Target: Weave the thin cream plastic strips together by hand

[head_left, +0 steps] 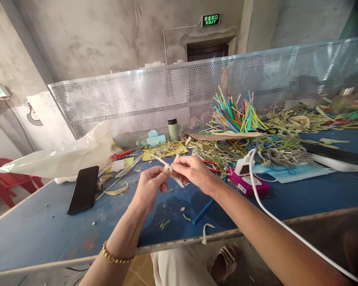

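Observation:
A pale, flat strip (179,182), perhaps dried leaf or husk, is folded or looped between my fingertips above the blue table. My left hand (151,183) pinches it at the fold, and one end sticks out to the upper left. From the other side my right hand (191,170) grips the same strip between thumb and fingers; another end hangs below. Its exact folding is partly hidden by the fingers. Under my hands, a blue stick (203,212) and small scraps lie on the tabletop.
A black phone (83,190) and plastic bag (74,153) lie left. Behind stand a green bottle (173,130) and perforated metal screen (131,103). To the right are colourful pipe cleaners (238,113), dried strips (298,119), a magenta box (250,184) and a white cable (265,210).

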Tool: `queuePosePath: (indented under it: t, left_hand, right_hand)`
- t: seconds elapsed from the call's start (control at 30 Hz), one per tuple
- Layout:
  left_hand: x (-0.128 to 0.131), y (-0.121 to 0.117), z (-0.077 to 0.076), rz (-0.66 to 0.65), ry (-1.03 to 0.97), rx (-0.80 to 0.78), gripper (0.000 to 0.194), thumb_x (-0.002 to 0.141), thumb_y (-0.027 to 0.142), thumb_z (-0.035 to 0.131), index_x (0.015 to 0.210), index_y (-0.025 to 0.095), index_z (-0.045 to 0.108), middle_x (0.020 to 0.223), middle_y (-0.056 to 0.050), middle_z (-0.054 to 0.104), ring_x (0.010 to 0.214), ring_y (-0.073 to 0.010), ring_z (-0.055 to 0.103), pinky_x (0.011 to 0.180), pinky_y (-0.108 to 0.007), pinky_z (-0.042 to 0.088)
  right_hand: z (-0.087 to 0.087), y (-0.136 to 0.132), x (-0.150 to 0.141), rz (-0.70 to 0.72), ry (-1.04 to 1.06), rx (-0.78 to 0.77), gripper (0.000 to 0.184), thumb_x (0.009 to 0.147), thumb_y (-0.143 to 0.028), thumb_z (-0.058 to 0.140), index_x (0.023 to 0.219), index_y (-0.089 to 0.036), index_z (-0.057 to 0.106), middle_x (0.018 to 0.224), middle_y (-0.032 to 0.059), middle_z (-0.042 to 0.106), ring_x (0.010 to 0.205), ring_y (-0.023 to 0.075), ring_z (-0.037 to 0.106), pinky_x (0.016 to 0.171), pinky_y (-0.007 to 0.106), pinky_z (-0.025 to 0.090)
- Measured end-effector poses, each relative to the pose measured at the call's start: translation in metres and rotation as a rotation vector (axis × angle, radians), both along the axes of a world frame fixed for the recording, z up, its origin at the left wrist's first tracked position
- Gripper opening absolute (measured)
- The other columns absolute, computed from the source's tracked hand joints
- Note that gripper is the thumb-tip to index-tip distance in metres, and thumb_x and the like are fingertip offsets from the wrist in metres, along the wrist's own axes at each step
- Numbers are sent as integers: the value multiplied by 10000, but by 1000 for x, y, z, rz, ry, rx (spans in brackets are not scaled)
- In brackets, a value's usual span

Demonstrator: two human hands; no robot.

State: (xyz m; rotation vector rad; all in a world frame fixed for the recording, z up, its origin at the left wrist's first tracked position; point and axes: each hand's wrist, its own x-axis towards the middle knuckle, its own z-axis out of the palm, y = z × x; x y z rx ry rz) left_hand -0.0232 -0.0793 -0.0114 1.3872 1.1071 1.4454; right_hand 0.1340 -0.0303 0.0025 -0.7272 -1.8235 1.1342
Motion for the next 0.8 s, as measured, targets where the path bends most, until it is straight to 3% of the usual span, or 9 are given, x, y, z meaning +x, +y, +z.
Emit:
queuePosePath:
  t: [0.27,0.47,0.67,0.8]
  left_hand:
    - [1,0,-1,20,-12,20,273,747,356,710,610,143,609,486,24,514,436,-75,439,479,-219,318]
    - [1,0,-1,-53,-12,33,301,748,375,729,605,142,601,522,7,554,457,-92,488,498,-229,361]
    - [0,-1,2,-48,-86,-35,303,714,409,754,656,129,653,517,5,552,446,-94,492,480,-234,359]
    - [2,-2,5,-50,-112,-36,297,694,372,756,585,140,604,500,12,531,437,-92,489,476,-236,358]
  right_hand:
    - [1,-1,-1,50,-3,42,200,831,-291,588,687,-153,577,542,-41,511,448,66,447,426,192,384]
    - [0,-2,-5,-34,-31,-10,162,822,-257,574,692,-161,561,536,-43,522,426,68,462,387,184,385]
    - [5,-8,-1,67,12,-17,219,855,-368,604,795,-158,591,645,-11,577,497,77,520,407,185,406]
    - [7,-9,0,88,-4,5,228,825,-373,673,833,-153,612,592,-25,557,486,80,511,421,193,415]
